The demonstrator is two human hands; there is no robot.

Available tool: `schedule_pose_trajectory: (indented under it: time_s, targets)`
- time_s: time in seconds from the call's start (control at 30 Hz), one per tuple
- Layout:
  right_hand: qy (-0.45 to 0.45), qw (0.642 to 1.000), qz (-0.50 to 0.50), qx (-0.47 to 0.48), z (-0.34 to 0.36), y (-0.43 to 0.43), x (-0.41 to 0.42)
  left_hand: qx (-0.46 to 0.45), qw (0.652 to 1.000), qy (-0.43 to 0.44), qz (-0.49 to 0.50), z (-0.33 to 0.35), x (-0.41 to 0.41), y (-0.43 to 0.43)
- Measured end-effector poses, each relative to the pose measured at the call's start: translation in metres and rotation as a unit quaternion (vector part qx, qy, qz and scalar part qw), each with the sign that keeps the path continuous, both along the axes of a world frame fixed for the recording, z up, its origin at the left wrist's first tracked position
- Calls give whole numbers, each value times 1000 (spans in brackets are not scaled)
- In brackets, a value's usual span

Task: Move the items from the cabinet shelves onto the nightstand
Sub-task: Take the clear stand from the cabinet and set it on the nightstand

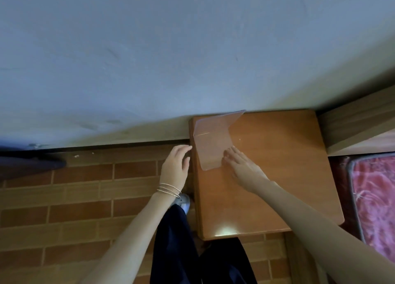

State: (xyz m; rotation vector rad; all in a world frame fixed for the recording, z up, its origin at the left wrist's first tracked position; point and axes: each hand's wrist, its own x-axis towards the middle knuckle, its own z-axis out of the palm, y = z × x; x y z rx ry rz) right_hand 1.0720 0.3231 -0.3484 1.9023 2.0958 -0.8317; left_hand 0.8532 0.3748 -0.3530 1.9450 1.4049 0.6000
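The right hand (pixel 241 166) lies low over the wooden nightstand (pixel 277 177) with its fingers straight and together, holding nothing. Its fingertips (pixel 227 155) meet the right edge of a clear plastic sheet (pixel 210 150), which sits just ahead and to the left of that hand, in the nightstand's far left corner. The sheet is bent. Its longer part lies flat on the wood, with the long axis running away from the hands toward the wall (pixel 192 59) and leaning slightly left. At the far end it folds up into a shorter flap that stands close to the wall. The rounded near end points back toward the person. The left hand (pixel 174 166), with thin bangles (pixel 168 190) at the wrist, hangs over the brick-patterned floor (pixel 74 198) with relaxed, lightly curved fingers and grips nothing. Its fingertips are just left of the sheet, at the nightstand's left edge; whether they touch it cannot be told. Beyond the right forearm lies a red patterned mattress (pixel 374 187).
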Motion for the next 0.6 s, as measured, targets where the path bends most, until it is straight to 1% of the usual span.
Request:
schedule_pose_trajectory:
  time_s: [0.03, 0.1, 0.2, 0.27, 0.37, 0.47, 0.6]
  targets:
    - [-3, 1000, 13, 0, -7, -1, 2, 27, 998, 37, -48, -9, 1, -7]
    - [-4, 1000, 30, -5, -15, -7, 5, 66, 983, 100, -141, -27, 4, -17]
    - [13, 1000, 15, 5, -25, -17, 5, 92, 952, 180, -229, -50, 12, -26]
    - [16, 1000, 3, 20, -31, -16, 5, 107, 943, 209, -234, -57, 14, -18]
    - [20, 999, -8, 37, -36, -1, 3, 113, 941, 232, -218, -62, 16, 2]
    - [21, 998, -19, 59, -39, 15, -1, 71, 941, 256, -208, -55, 21, 18]
    - [23, 998, -22, 62, -41, 30, -1, 7, 952, 253, -171, -52, 28, 31]
